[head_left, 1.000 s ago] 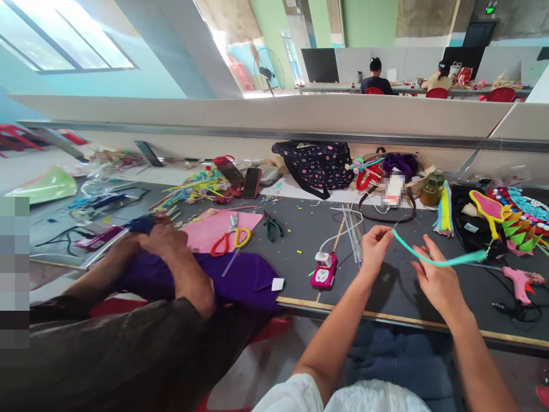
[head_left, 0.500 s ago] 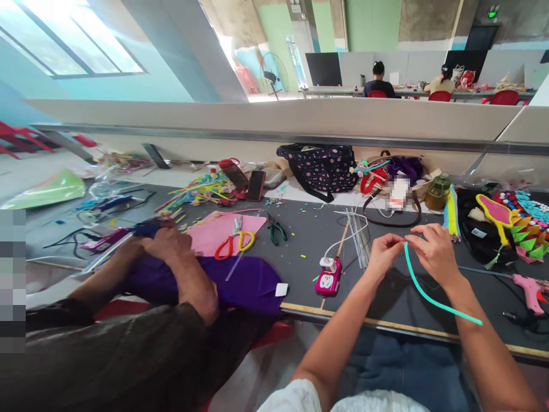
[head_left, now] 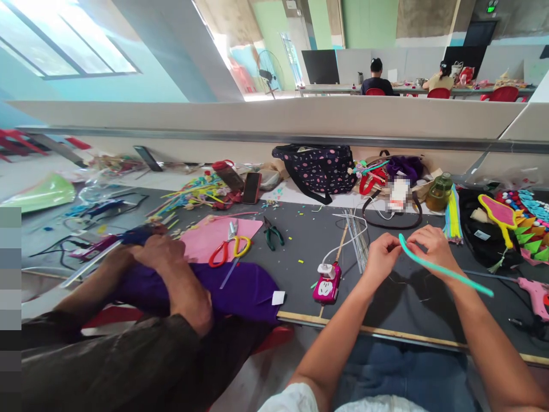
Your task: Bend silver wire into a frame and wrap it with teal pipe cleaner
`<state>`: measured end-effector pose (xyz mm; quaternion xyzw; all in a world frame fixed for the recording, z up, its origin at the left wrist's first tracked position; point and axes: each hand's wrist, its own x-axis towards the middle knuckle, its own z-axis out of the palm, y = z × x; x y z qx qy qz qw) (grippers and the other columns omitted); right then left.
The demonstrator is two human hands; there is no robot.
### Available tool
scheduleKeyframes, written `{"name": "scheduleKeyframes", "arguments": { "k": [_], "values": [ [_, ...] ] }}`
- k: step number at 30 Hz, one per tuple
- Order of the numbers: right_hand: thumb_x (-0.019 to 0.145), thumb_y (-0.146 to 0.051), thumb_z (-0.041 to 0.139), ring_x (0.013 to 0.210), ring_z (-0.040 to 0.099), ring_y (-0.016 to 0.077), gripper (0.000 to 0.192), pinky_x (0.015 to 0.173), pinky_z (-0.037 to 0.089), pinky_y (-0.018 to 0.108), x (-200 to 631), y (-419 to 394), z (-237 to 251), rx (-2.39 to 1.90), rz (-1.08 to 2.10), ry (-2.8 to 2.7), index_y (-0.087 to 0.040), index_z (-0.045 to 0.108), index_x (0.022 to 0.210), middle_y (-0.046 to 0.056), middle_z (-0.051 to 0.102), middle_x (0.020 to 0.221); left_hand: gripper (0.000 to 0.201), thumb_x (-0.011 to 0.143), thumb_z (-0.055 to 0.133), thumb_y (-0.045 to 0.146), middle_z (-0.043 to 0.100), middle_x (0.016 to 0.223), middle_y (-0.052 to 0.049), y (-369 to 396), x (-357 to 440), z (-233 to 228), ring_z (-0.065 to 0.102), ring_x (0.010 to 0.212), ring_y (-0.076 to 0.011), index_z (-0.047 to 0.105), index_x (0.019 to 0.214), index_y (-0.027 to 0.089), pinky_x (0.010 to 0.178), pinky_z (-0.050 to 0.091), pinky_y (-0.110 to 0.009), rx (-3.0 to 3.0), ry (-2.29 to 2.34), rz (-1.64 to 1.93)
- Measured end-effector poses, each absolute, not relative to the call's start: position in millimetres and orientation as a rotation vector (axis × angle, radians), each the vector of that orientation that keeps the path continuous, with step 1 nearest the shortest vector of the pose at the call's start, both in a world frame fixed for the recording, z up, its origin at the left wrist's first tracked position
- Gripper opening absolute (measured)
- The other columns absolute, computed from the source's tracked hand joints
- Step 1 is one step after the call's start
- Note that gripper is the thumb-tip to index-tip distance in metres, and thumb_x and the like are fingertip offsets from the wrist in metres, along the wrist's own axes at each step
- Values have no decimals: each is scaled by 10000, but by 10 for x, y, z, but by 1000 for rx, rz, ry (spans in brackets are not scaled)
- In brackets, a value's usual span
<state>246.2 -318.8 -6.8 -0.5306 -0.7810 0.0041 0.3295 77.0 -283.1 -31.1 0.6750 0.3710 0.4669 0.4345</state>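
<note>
- Strip (head_left: 450,271) of turquoise, matt and soft-looking, narrow and evenly thick, bowed in a shallow curve; its upper end is at the fingertips of both hands, above the table, and its loose length slopes down to the right across the right wrist, hiding a little of it.
- Left hand (head_left: 382,256): thumb and fingertips drawn together beside that upper end.
- Right hand (head_left: 432,247): fingers bent in towards the left ones, the two hands nearly meeting; which of them pinches the strip I cannot tell.
- Table (head_left: 295,234): dark grey, flat surface, trimmed along the front with a pale, narrow edging, flecked with small yellow scraps.
- Straight, slender rods (head_left: 355,240) in a loose sheaf, pale and glossy, near the left hand.
- Glossy magenta socket block (head_left: 326,289) with a white plug (head_left: 326,270) in it, just beside the left forearm.
- Pink glue gun (head_left: 537,298), smooth-bodied, right of the right forearm and cut by the picture's border.
- Beyond the hands, a rounded glass jar (head_left: 439,194) of amber liquid next to a bundle (head_left: 453,218) of yellow, white and blue lengths.
- Further left, dark-handled pliers (head_left: 273,233), then scissors (head_left: 230,247) with red and yellow loops, blades over a pink sheet (head_left: 201,237).
- Purple cloth (head_left: 253,286), lying under a co-worker's arm (head_left: 184,292).
</note>
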Motion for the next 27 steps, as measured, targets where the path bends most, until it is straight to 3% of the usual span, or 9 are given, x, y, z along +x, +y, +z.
{"name": "scheduleKeyframes", "arguments": {
  "k": [7, 11, 14, 19, 21, 27],
  "values": [
    [870, -233, 586, 877, 602, 227, 128, 805, 400, 373, 2445, -3049, -123, -1495, 227, -1923, -232, 672, 776, 32, 720, 850, 90, 776, 614, 145, 576, 715, -13, -2789, 815, -375, 507, 648, -109, 681, 718, 162, 606, 366, -227, 1761, 969, 1237],
    [864, -327, 615, 901, 617, 222, 124, 813, 446, 358, 2527, -2860, -115, -1391, 434, -1902, -243, 707, 862, 33, 725, 897, 97, 734, 680, 235, 561, 665, -2, -2646, 823, -443, 466, 597, -97, 677, 683, 153, 563, 346, -220, 1496, 968, 1219],
    [833, -408, 646, 858, 639, 209, 243, 779, 484, 344, 2655, -2570, -137, -1365, 548, -1742, -230, 704, 986, 43, 724, 948, 212, 674, 744, 340, 546, 606, 11, -2512, 837, -504, 430, 541, -83, 668, 672, 142, 517, 327, -214, 1193, 932, 1151],
    [812, -376, 612, 797, 650, 206, 276, 759, 510, 346, 2926, -1768, -221, -1509, 437, -1507, -193, 680, 1008, 58, 711, 887, 302, 562, 823, 368, 517, 567, 34, -2320, 842, -579, 405, 465, -55, 661, 672, 138, 469, 316, -204, 865, 901, 1069],
    [806, -341, 613, 824, 645, 209, 306, 806, 506, 360, 3006, -1407, -242, -1653, 303, -1502, -186, 663, 1064, 77, 699, 958, 305, 560, 829, 366, 509, 564, 37, -2270, 832, -588, 406, 464, -50, 659, 672, 138, 464, 321, -196, 817, 895, 1062],
    [809, -465, 645, 1136, 539, 333, 594, 915, 448, 438, 3022, -480, -181, -2118, 93, -1584, -156, 534, 1304, 199, 576, 1217, 328, 566, 838, 373, 510, 585, 33, -2270, 791, -618, 406, 476, -50, 632, 655, 134, 453, 332, -193, 728, 897, 1055]
  ]
}}
